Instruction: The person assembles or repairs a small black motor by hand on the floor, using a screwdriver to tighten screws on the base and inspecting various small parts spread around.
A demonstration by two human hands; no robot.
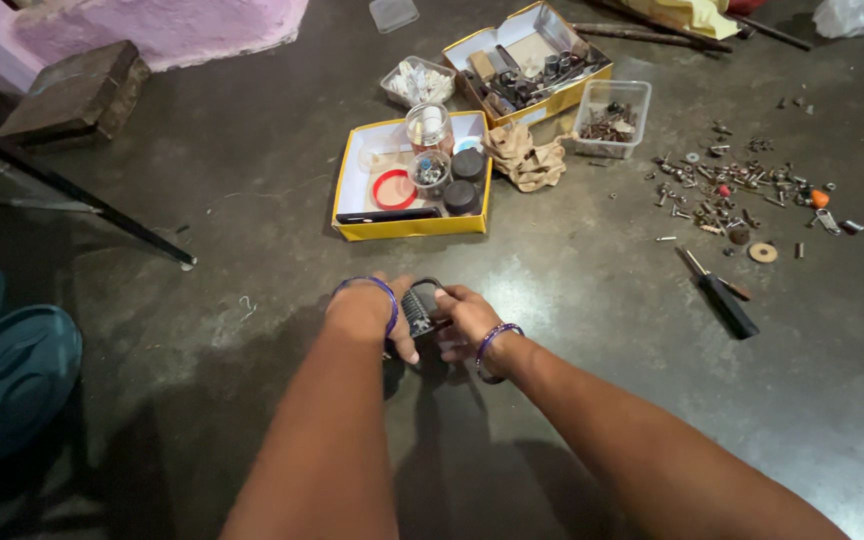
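I see my left hand (367,312) and right hand (469,318) both closed around a small dark ribbed metal part (420,310), low over the dark concrete floor (572,300), near a yellow cardboard box (410,228).

Dark ribbed metal part (420,308); smooth glossy concrete floor (572,300).

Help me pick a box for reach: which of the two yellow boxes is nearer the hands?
The nearer yellow box, holding jars, lids and a red ring; the other yellow box lies farther back.
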